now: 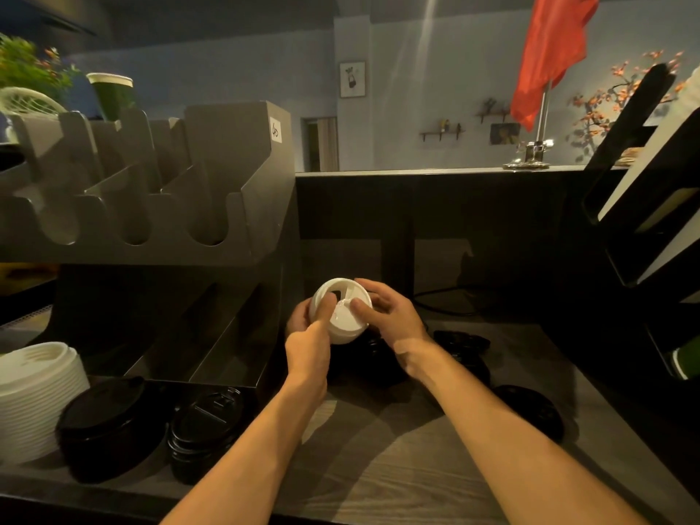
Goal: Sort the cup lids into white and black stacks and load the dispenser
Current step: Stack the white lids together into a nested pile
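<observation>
Forearms reach in from near edge of counter (378, 467) toward mid-counter. L hand (307, 346) + R hand (394, 316) are together on one white lid (342, 316). L fingers curl round its left rim, thumb on top. R thumb presses the top, fingers wrapped behind. Lid is held up off the counter, tilted toward camera, sip hole at far side. Poss. more than one nested, can't tell.

Directly under the hands: dark heap of black lids (375, 358), unsorted by the look. More loose ones to the R: a few (460, 341) just beyond R wrist, one (530, 411) lying alone toward R edge.

Near-left corner: white stack (34, 395), tall, tidy. Just beside it, two black stacks (102, 422) (206, 426), close together.

Grey dispenser (235, 164) stands along L side of counter, behind the stacks. Upper slots show no lids. Lower bays too dark to tell.

Progress, est.: sorting well along. White stack looks near complete, and this lid is prob. among the last whites. Left to do: add it to white stack, gather the loose black lids onto black stacks, then load dispenser, which appears not yet begun.
</observation>
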`<action>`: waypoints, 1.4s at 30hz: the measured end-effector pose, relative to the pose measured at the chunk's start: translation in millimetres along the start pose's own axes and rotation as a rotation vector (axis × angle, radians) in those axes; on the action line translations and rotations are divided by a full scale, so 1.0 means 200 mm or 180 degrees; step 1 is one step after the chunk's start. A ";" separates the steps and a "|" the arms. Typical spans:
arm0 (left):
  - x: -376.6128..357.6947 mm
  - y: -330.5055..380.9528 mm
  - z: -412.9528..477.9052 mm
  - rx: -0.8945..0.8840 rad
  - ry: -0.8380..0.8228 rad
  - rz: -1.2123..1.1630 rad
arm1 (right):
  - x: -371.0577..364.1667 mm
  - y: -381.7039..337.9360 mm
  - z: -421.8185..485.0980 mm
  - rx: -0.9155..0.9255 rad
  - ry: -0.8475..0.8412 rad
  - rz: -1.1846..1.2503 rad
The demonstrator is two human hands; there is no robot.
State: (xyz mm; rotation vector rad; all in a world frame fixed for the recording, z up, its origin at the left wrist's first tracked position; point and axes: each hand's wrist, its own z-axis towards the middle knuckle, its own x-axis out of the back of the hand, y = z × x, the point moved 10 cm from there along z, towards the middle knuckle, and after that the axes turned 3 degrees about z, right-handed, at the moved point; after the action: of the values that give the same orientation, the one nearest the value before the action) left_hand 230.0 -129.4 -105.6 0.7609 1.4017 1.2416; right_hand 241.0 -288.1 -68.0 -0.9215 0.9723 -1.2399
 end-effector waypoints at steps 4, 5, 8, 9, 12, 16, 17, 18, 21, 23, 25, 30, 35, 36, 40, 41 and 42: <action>0.02 0.01 -0.01 -0.0024 0.0130 -0.0036 | -0.02 0.04 0.00 -0.0126 0.0029 0.0071; 0.01 0.01 -0.01 -0.0030 0.0124 -0.0024 | -0.01 0.04 0.00 -0.0145 0.0051 0.0122; -0.01 0.02 -0.01 -0.0037 -0.0031 -0.0025 | 0.02 0.03 0.00 -0.0140 0.0117 0.0358; -0.02 0.02 -0.02 -0.0060 -0.0085 0.0002 | 0.02 0.02 0.00 -0.0156 0.0166 0.0427; -0.02 0.05 -0.01 -0.0238 -0.0049 0.0270 | 0.07 0.03 0.02 -0.0216 0.0494 0.0140; 0.07 0.06 0.00 -0.0406 0.0402 0.0561 | 0.14 -0.02 0.06 0.0256 0.0615 -0.2045; 0.09 0.06 0.00 -0.0376 0.0510 0.0567 | 0.13 -0.03 0.06 0.0335 0.0509 -0.2625; 0.10 0.05 0.00 -0.0350 0.0592 0.0586 | 0.12 -0.03 0.07 0.0361 0.0380 -0.3032; 0.11 0.04 0.01 -0.0389 0.0682 0.0748 | 0.07 0.02 0.09 0.0336 0.0050 -0.3436; 0.11 0.04 0.00 -0.0458 0.0693 0.0855 | 0.05 0.04 0.13 0.0284 -0.0055 -0.3322; 0.10 0.03 0.01 -0.0440 0.0722 0.0878 | 0.01 0.05 0.17 0.0234 -0.0203 -0.3257; 0.13 0.03 0.01 -0.0412 0.0852 0.0858 | -0.14 0.10 0.28 0.0093 -0.0821 -0.3728; 0.13 0.02 0.01 -0.0404 0.0853 0.0800 | -0.14 0.20 0.33 -0.0177 -0.0984 -0.4240; 0.12 0.02 0.02 -0.0386 0.0833 0.0797 | -0.13 0.20 0.34 -0.0202 -0.0916 -0.4311; 0.11 0.02 0.03 -0.0407 0.0787 0.0715 | -0.09 0.20 0.35 -0.0280 -0.0778 -0.4282; 0.11 0.01 0.03 -0.0410 0.0774 0.0736 | -0.07 0.19 0.34 -0.0276 -0.0752 -0.4240; 0.10 0.01 0.03 -0.0407 0.0758 0.0764 | -0.06 0.18 0.33 -0.0231 -0.0708 -0.4203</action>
State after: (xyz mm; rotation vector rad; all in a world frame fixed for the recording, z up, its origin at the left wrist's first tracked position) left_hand 230.7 -107.7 -108.4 0.7259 1.4337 1.6371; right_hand 314.4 -269.2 -78.9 -1.8272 0.1155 -2.0903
